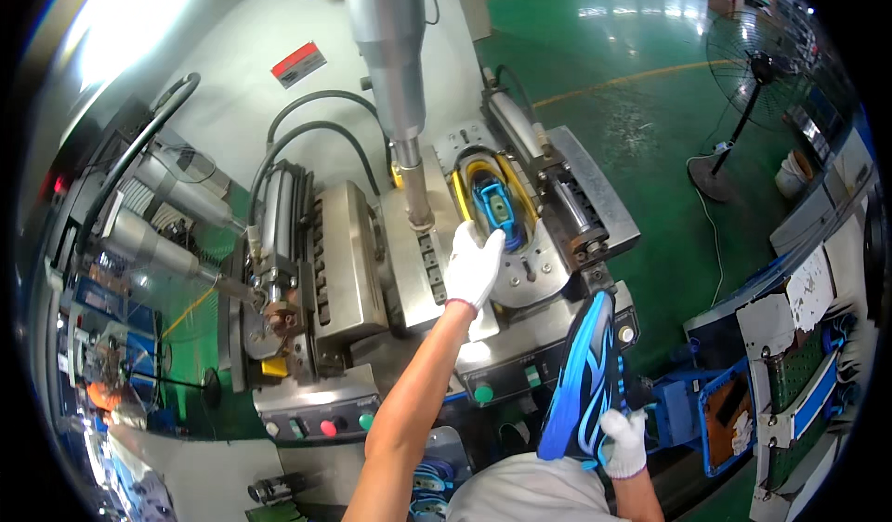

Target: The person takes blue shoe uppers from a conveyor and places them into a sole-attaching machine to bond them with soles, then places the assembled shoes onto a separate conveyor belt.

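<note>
My left hand [474,264], in a white glove, reaches up into the press machine. Its fingers close on the near end of a blue shoe piece [495,204] that sits in a yellow-rimmed mould [462,187]. My right hand [624,441], also gloved, is low near my body and grips the heel end of a blue and black shoe [581,383], held upright beside the machine's right front corner. A grey press cylinder [390,57] hangs just left of the mould.
Metal clamp blocks [348,257] and black hoses [297,136] stand left of the mould. Front panels carry coloured push buttons [327,426] and a green button [482,394]. A standing fan [748,76] is on the green floor at right. A blue bin [720,415] sits beside my right hand.
</note>
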Motion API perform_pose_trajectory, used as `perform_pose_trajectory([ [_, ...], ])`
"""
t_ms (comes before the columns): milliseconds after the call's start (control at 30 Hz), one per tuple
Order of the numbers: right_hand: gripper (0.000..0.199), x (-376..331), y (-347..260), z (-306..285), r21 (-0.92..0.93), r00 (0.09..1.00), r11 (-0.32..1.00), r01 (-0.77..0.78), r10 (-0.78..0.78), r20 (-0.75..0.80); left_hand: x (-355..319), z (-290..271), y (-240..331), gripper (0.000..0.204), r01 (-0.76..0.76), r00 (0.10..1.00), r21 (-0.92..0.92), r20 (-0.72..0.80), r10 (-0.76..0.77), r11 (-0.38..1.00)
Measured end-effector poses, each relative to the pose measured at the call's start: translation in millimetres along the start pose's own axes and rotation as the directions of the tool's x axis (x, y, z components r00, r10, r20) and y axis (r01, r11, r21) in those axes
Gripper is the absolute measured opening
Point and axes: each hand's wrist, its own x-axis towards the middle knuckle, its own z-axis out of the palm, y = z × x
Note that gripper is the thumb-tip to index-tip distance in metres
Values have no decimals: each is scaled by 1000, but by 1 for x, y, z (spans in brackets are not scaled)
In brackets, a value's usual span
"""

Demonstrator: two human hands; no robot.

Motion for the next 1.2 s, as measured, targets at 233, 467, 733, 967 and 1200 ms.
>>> perform_pose_trajectory([
  [233, 60, -52, -29, -5, -246, 992, 966, 75, -98, -85, 127, 94, -45, 74, 276, 958, 400, -183, -219, 874],
  [467, 42, 7, -34, 1, -49, 985, 998, 40, -47, -165, 104, 5, -29, 31, 163, 983, -439, 152, -106, 884],
  [733, 27, 262, -118, 163, -247, 880, 962, 117, 14, 474, -175, -167, 0, 59, 307, 937, -264, 255, -241, 914],
  [967, 27, 473, 40, 261, -793, 778, 16, 610, -205, 594, -452, -219, -68, 70, 842, 537, -8, -90, -839, 540],
  [1200, 25, 530, 11, 212, -787, 811, 236, 570, -12, 584, -663, -133, -176, 64, 899, -169, -413, -640, -750, 150],
])
